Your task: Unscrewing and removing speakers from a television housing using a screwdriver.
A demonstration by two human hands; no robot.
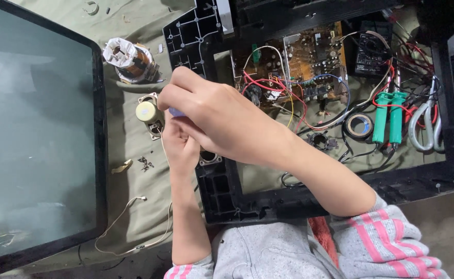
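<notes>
My right hand (219,119) reaches across from the right and is closed on a small purple-handled tool (176,111), of which only a bit shows under the fingers. My left hand (181,147) lies just beneath it, fingers curled near a small round speaker (148,111) with a cream magnet. Both hands hover over the left edge of a black plastic television frame (221,188). What the left fingers pinch is hidden by the right hand.
A large glass picture tube (30,129) fills the left. A copper-wound deflection yoke (129,59) lies on the olive cloth. Inside the frame sit a circuit board (314,57) with coloured wires, a tape roll (358,125), green-handled pliers (388,116) and scissors (423,121).
</notes>
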